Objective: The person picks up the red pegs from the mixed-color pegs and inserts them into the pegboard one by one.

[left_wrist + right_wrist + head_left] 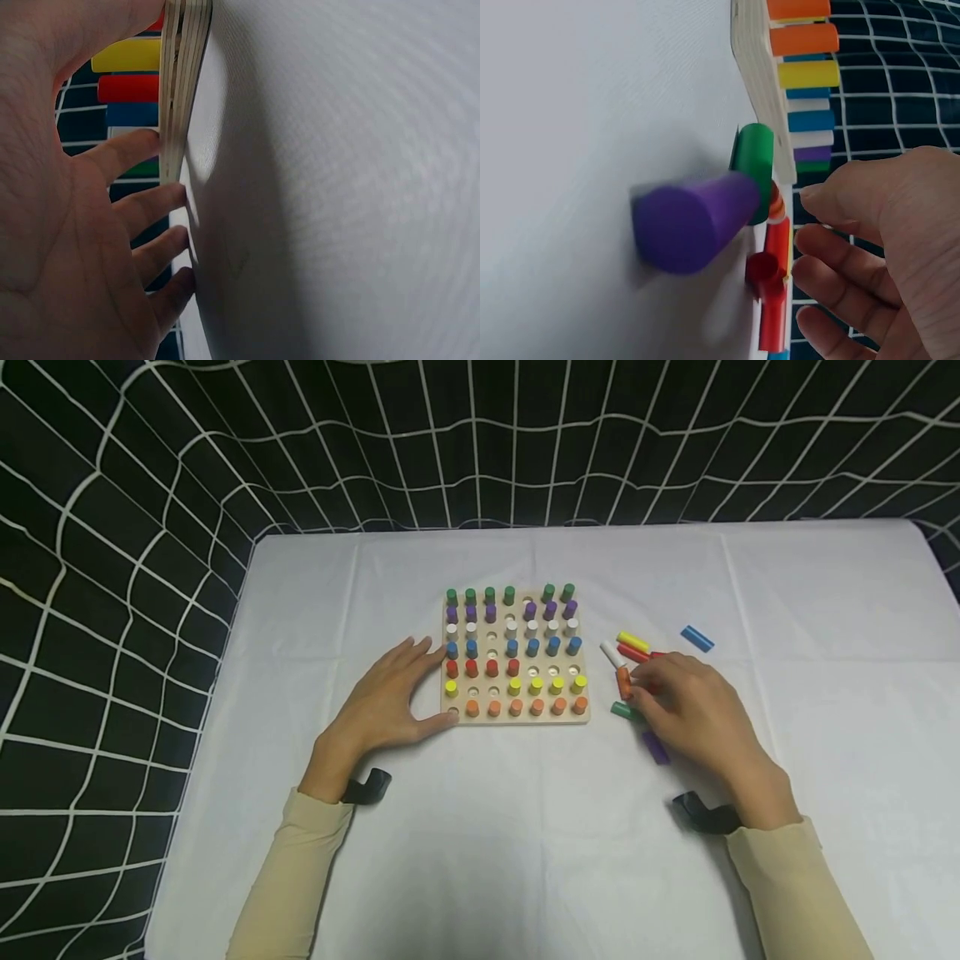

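White cloth [465, 860] covers the work table. Nearest: two beige sleeves [288, 877]. Left hand [386, 697]: fingers spread, thumb and index finger against the left edge of a wooden pegboard [525, 722]. Right hand [697, 718]: fingers loosely bent over loose pegs, nothing seen between thumb and fingertips; contact with the orange peg [623, 683] beside them cannot be told.

Loose pegs, right of board, near to far: purple peg [656, 748], green peg [622, 710], the orange one, white peg [611, 653], red pegs [632, 653] (one partly hidden by hand), yellow peg [633, 641], blue peg [697, 638] apart from the cluster.

Board rows, near to far: orange, yellow, red, blue, white, purple, green; bare holes in each, three in red. Beyond table: white net [472, 420] over dark backing.
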Action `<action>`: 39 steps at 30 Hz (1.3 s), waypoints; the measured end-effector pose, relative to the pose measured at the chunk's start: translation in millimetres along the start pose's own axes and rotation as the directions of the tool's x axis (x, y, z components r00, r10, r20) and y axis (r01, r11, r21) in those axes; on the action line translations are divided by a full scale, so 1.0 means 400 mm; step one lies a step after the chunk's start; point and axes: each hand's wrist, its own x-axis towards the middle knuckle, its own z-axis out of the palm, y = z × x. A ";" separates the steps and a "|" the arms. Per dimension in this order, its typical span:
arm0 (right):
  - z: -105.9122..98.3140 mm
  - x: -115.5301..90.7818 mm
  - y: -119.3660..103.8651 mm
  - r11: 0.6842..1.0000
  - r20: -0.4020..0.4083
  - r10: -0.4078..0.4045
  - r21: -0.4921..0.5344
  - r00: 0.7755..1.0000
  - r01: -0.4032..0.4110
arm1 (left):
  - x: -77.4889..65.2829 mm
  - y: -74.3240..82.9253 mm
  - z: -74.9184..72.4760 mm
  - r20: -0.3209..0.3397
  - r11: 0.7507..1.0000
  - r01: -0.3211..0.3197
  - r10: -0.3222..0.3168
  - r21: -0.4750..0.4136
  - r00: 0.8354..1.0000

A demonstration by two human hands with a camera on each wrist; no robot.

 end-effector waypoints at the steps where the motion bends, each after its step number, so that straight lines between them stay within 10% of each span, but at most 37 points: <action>1: -0.001 -0.003 0.002 1.000 0.001 0.006 0.002 1.000 -0.006 | 0.000 0.000 0.000 0.001 1.000 0.002 -0.002 0.001 1.000; 39: 0.008 -0.029 0.048 0.989 -0.034 0.130 -0.065 0.991 -0.132 | -0.002 0.003 -0.002 0.011 1.000 0.009 -0.009 -0.003 1.000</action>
